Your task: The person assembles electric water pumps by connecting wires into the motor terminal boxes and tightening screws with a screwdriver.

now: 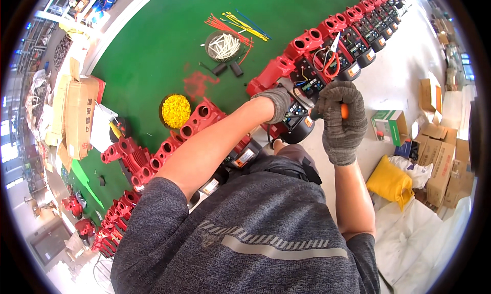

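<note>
My right hand (343, 133), in a grey knit glove, is closed around a tool with an orange handle (344, 111), which looks like a screwdriver. Its dark shaft side points left toward a circuit board (295, 110) in the open black housing of a red machine (266, 78). My left hand (277, 100), gloved too, lies against that machine beside the board. Its fingers are mostly hidden, so I cannot see what they hold. Red-handled scissors (332, 64) rest on the neighbouring machine, whose board (307, 78) and wires are exposed.
Red machines (353, 15) stand in a long row along the green table (153, 43). On it are a bowl of yellow connectors (176, 111), a bowl of white sticks (223, 46), coloured wires (245, 25) and black sleeves (236, 69). Cardboard boxes (440, 166) and a yellow sack (391, 181) lie right.
</note>
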`<state>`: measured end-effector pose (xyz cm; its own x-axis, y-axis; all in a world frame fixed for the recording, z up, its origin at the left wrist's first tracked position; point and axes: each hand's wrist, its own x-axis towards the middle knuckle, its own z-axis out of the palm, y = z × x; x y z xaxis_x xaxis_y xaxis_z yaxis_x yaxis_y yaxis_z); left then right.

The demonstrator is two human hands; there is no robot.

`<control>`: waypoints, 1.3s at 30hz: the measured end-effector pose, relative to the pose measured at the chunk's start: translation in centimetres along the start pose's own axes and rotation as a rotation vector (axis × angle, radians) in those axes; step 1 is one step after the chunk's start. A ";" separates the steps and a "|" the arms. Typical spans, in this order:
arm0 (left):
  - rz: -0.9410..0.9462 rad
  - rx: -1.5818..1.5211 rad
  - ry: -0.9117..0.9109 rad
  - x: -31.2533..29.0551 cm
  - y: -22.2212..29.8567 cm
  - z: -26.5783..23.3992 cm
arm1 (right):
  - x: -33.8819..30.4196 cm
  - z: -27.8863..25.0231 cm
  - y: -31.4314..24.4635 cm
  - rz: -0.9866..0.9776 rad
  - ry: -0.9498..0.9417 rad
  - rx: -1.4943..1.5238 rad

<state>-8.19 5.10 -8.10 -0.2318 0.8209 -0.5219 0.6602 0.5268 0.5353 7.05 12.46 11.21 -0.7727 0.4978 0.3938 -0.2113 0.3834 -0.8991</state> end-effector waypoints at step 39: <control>0.185 -0.094 -0.047 -0.2 0.9 -0.8 | 5.4 -0.1 -8.8 -0.231 -1.050 -1.094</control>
<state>-8.12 5.63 -6.96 -0.0774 0.8954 -0.4384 0.6185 0.3880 0.6833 4.81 11.87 21.30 -0.9461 -0.2280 -0.2301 -0.2158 0.9734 -0.0771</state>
